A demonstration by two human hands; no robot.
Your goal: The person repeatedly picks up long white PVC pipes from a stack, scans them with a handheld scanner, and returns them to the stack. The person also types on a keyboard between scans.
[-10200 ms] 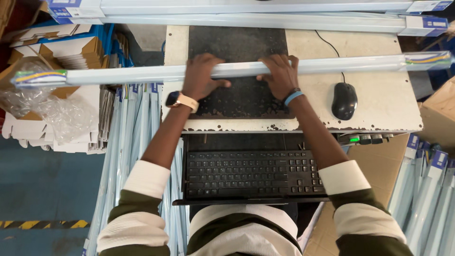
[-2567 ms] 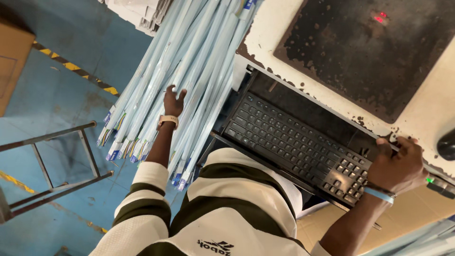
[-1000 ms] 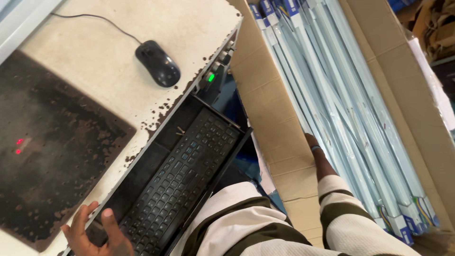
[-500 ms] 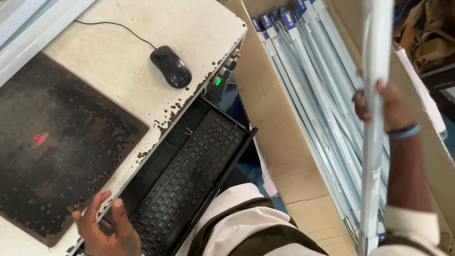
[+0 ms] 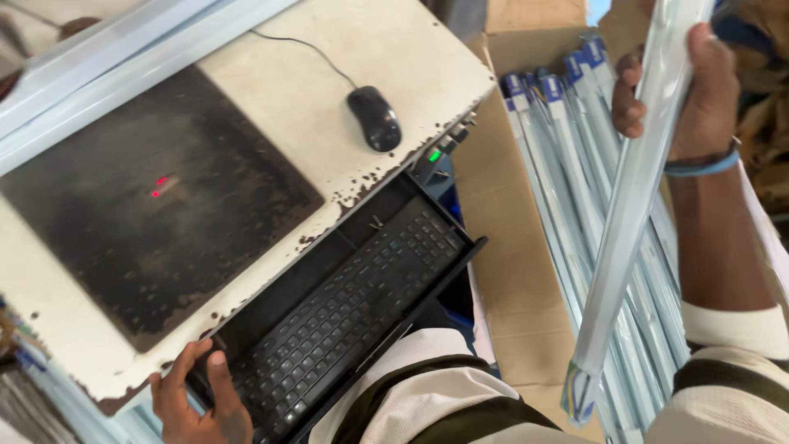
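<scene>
The hands were wide apart. The left hand rested at the near left corner of the black keyboard, fingers curled over its edge and thumb lying across the keys, apparently steadying the pull-out tray that carried it under the worn desk. On the desk top lay a dark mat with a small red light spot, and farther right a black wired mouse sat near the chipped edge. Right of the desk stood an open cardboard box packed with long pale-blue sleeved tubes lying side by side. The right hand, a blue band at its wrist, was closed around one long sleeved tube, held steeply, its lower end pointing down toward the lap and its upper end leaving the picture; that grip near the upper part probably let it clear the box.

Half a second before, the same tube stood nearly upright and the hand was lower in view; now it slanted and sat closer to the head. The left hand had hardly shifted.
</scene>
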